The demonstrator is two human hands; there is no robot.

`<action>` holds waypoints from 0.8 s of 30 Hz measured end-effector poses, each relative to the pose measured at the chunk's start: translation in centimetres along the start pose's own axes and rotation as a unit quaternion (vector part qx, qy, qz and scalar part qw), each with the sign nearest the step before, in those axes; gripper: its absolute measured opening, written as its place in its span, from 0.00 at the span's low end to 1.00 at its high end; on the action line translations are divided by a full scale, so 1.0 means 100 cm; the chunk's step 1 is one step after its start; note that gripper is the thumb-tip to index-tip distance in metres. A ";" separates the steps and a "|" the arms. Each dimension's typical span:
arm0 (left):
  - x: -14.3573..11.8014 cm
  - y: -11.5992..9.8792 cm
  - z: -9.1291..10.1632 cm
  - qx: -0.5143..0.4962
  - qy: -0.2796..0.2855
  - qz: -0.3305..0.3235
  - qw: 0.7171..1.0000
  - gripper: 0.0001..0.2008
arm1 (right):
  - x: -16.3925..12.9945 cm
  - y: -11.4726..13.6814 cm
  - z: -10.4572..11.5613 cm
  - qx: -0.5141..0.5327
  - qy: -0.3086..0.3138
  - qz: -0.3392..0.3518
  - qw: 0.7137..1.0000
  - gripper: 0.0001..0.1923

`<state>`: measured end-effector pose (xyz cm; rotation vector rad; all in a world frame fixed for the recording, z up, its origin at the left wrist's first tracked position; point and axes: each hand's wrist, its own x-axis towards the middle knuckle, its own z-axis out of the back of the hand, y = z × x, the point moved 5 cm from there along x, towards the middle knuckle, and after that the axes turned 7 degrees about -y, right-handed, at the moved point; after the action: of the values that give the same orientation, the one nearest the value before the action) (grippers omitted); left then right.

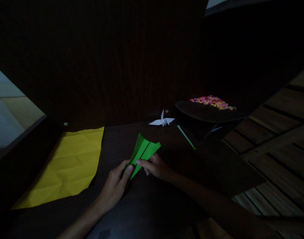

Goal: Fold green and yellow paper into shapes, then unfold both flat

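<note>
Hands: my left hand [116, 183] & right hand [154, 166] both pinch the folded green paper [142, 152], mid table [167, 199].
Yellow sheet [64, 166]: flat, creased, at 9 o'clock, apart.
White crane [162, 120]: 12 o'clock, apart.
Dark box w/ coloured bits [213, 101]: 2 o'clock; green strip [186, 137] beside it.

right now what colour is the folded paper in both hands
Green; the folded paper shows best in the head view, pinched by the left hand and right hand.
</note>
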<state>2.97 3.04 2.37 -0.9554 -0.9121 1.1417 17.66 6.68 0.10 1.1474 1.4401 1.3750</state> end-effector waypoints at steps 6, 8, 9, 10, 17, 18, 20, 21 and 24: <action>0.002 0.010 -0.002 -0.109 0.002 0.123 0.986 0.26 | -0.001 0.004 0.001 -0.010 0.033 0.024 0.999 0.20; 0.002 0.015 -0.003 -0.162 0.003 0.177 0.971 0.25 | -0.001 0.006 0.002 -0.019 0.038 0.024 0.999 0.21; 0.001 0.016 -0.004 -0.189 0.008 0.197 0.962 0.25 | -0.001 0.007 0.003 -0.023 0.039 0.020 0.999 0.21; 0.001 0.016 -0.005 -0.215 0.015 0.209 0.954 0.24 | -0.001 0.007 0.004 -0.027 0.038 0.016 0.999 0.22; 0.003 0.009 -0.009 -0.309 0.061 0.199 0.928 0.18 | 0.006 -0.001 0.012 -0.003 0.000 -0.020 1.000 0.21; 0.002 0.009 -0.010 -0.311 0.069 0.199 0.927 0.17 | 0.007 -0.002 0.013 0.004 -0.009 -0.025 1.000 0.20; 0.001 0.010 -0.010 -0.305 0.088 0.199 0.927 0.17 | 0.008 -0.002 0.014 0.013 -0.022 -0.037 0.999 0.20; 0.001 0.011 -0.011 -0.299 0.097 0.198 0.928 0.17 | 0.008 -0.002 0.014 0.015 -0.025 -0.042 0.999 0.20; -0.001 0.012 -0.012 -0.280 0.118 0.192 0.933 0.17 | 0.008 -0.001 0.012 0.023 -0.027 -0.056 0.998 0.19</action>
<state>3.66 2.98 0.84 -1.7616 -0.8900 1.0704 18.63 7.75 -0.03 1.1081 1.4822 1.2303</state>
